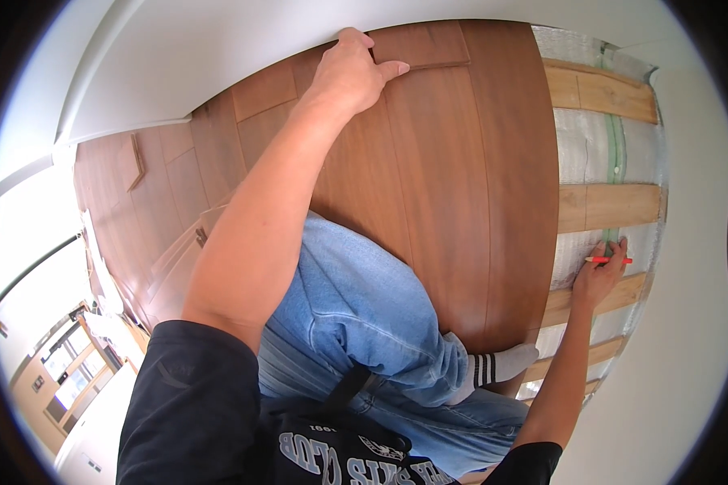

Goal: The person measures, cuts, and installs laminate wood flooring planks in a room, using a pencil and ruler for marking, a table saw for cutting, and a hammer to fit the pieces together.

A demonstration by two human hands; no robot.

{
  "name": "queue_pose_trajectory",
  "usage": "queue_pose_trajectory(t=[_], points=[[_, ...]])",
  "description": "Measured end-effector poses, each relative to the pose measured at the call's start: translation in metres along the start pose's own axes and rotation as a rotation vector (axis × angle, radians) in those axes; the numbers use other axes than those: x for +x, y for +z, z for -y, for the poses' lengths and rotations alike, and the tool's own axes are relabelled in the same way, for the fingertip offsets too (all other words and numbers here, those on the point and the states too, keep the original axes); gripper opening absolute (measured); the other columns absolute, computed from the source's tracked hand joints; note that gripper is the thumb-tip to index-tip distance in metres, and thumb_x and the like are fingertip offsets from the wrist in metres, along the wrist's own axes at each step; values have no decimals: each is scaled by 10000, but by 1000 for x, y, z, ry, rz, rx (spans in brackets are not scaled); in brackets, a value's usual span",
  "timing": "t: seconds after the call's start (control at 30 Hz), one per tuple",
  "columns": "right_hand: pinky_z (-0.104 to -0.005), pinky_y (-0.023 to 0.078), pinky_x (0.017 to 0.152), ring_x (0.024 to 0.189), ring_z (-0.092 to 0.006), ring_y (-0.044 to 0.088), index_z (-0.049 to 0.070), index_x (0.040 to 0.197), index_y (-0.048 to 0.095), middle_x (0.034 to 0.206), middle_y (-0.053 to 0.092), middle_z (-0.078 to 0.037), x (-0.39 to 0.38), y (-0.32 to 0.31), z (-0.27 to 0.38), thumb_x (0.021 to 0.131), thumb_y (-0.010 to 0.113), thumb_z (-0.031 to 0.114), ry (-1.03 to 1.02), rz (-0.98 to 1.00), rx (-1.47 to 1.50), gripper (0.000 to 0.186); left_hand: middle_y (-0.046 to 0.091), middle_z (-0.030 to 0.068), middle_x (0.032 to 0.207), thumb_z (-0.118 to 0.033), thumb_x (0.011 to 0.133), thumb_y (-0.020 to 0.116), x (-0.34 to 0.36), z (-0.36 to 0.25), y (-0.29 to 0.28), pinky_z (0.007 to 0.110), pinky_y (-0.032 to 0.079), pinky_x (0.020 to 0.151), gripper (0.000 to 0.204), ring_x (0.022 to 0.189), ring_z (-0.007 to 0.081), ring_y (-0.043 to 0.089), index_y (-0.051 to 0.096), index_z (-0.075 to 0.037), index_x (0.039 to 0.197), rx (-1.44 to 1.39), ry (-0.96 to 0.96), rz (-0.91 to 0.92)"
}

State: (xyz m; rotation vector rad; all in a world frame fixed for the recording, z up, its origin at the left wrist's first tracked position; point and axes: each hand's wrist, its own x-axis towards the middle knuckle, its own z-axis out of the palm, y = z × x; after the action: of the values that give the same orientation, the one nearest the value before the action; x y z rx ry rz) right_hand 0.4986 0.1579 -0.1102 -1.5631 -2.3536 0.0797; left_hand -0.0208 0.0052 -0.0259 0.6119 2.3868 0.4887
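Observation:
My left hand grips the end of a short brown wood board lying on the laid brown plank floor against the white wall, thumb on the board and fingertips at its end by the wall. My right hand holds a red pencil over the bare subfloor to the right, where pale wooden battens cross silvery insulation sheet with a green strip running along it. My bent leg in jeans and striped-sock foot rest on the planks beside the open section.
A loose board piece lies on the floor at left, near more loose strips. A white wall borders the top, another pale wall the right. At far left are a bright opening and wooden-framed panes.

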Motion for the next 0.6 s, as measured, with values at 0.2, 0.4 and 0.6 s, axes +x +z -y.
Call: queue_pose_trajectory(t=[0.2,0.4,0.6], points=[[-518,367,1174,1399,-437,470,9,1255,598,1551,521,-197,1,0,-3,1055,604,280,-17,-19,-14,336,662,233,1297,-445,886,841,11,7,4,416,574,981,820,1140,314,689,486,70,1417,-20,-37,-56],[-517,364,1176,1404,-437,463,5,1248,603,1551,519,-201,0,-1,3,1057,599,284,-2,-2,-27,339,720,121,1032,-371,839,906,14,12,-6,312,612,798,596,908,179,722,662,63,1166,-263,-62,97],[-517,359,1180,1402,-441,462,10,1254,610,1560,513,-192,1,-1,2,1055,595,304,15,-1,-27,355,722,94,982,-400,826,914,14,12,-3,292,604,772,588,840,148,706,674,46,1124,-263,-9,87]])
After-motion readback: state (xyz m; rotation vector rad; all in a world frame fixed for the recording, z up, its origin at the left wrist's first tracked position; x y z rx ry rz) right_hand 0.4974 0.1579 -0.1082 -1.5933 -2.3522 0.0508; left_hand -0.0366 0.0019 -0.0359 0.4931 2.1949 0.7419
